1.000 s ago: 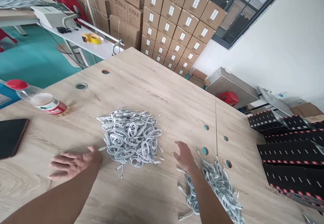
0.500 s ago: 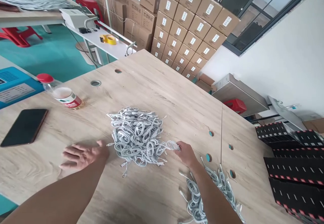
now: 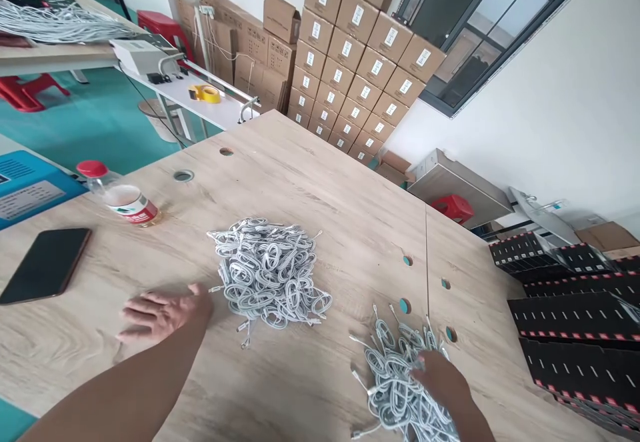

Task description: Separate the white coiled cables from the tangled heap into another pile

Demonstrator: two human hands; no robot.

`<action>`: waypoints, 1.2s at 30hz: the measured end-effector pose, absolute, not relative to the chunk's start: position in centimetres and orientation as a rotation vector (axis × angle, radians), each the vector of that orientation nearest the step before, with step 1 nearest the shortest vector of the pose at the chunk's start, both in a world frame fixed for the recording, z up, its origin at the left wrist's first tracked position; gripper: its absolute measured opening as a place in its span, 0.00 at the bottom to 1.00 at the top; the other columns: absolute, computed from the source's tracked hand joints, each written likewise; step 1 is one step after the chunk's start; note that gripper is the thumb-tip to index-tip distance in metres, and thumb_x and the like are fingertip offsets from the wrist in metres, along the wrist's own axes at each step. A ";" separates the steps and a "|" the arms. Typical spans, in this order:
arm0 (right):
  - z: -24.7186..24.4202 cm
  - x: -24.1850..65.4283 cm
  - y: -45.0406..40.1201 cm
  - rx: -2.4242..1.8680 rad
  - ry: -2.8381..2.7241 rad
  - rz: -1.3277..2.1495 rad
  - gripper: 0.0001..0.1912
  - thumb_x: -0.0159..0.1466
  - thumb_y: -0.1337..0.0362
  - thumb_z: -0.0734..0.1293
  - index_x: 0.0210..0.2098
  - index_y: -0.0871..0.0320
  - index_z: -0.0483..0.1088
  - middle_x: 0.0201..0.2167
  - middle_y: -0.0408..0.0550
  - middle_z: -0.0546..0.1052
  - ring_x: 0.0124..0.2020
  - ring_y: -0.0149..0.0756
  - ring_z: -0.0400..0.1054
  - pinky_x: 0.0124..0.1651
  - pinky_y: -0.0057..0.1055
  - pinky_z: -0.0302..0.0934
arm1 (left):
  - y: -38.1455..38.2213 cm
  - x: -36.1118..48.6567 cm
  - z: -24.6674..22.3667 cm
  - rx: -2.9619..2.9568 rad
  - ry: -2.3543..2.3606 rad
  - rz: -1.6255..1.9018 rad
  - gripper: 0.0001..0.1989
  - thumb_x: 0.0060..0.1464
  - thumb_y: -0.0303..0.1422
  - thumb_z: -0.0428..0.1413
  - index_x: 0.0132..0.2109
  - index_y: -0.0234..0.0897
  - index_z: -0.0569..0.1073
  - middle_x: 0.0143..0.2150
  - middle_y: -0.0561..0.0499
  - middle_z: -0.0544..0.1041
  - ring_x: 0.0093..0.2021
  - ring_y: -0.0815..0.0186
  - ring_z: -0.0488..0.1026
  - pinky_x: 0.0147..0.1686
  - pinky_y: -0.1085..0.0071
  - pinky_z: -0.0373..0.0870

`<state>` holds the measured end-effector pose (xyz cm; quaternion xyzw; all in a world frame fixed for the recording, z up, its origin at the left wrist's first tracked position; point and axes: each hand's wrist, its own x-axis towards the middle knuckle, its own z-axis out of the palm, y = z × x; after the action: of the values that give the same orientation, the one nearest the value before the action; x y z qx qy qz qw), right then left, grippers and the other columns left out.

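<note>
Grey braided cables (image 3: 395,389), lying in a loose heap, are covered by the right hand (image 3: 440,379), which is curved down into the coils. Whether any strand is gripped cannot be told, as the fingertips are hidden among the loops. The left hand (image 3: 165,313) is laid open on the wooden tabletop (image 3: 320,182), its fingers spread and nothing held, with its thumb side just beside a larger heap of the same cables (image 3: 267,272). That larger heap is placed between the two hands, well apart from the smaller one at the near right of the table. Teal-lined holes (image 3: 404,306) are set in the wood just beyond the smaller heap. To the left, a plastic bottle with a red cap (image 3: 125,202) and a dark smartphone (image 3: 45,265) are placed near a blue device (image 3: 30,185). Stacked cardboard cartons (image 3: 360,62) are piled beyond the table, and black red-edged trays (image 3: 575,322) are stacked to the right.
</note>
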<state>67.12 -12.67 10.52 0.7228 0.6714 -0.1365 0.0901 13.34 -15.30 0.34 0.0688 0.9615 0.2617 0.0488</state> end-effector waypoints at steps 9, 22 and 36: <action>5.3 46.2 -6.4 1.715 2.643 -0.643 0.41 0.56 0.70 0.69 0.69 0.54 0.62 0.63 0.55 0.73 0.63 0.49 0.65 0.62 0.41 0.60 | -15.3 13.3 -0.1 0.239 2.969 0.853 0.48 0.59 0.50 0.43 0.74 0.18 0.43 0.78 0.26 0.41 0.78 0.39 0.35 0.73 0.35 0.32; 7.6 48.2 -7.5 1.904 2.015 -2.179 0.19 0.58 0.46 0.69 0.34 0.55 0.78 0.26 0.41 0.72 0.28 0.34 0.63 0.40 0.33 0.65 | -15.5 12.9 -1.1 0.233 2.964 0.799 0.47 0.62 0.51 0.38 0.75 0.18 0.42 0.78 0.26 0.40 0.78 0.39 0.34 0.72 0.32 0.33; 12.0 60.4 -12.7 2.189 1.654 -2.143 0.18 0.52 0.48 0.75 0.23 0.56 0.73 0.20 0.42 0.68 0.24 0.32 0.60 0.33 0.33 0.60 | -15.4 12.7 -1.5 0.214 2.962 0.837 0.46 0.62 0.51 0.42 0.75 0.22 0.42 0.78 0.28 0.41 0.77 0.35 0.37 0.72 0.31 0.35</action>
<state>60.43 -12.66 12.04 0.6197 0.4681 -0.6068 -0.1692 12.68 -15.43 -1.47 0.0694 0.9596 0.2712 0.0282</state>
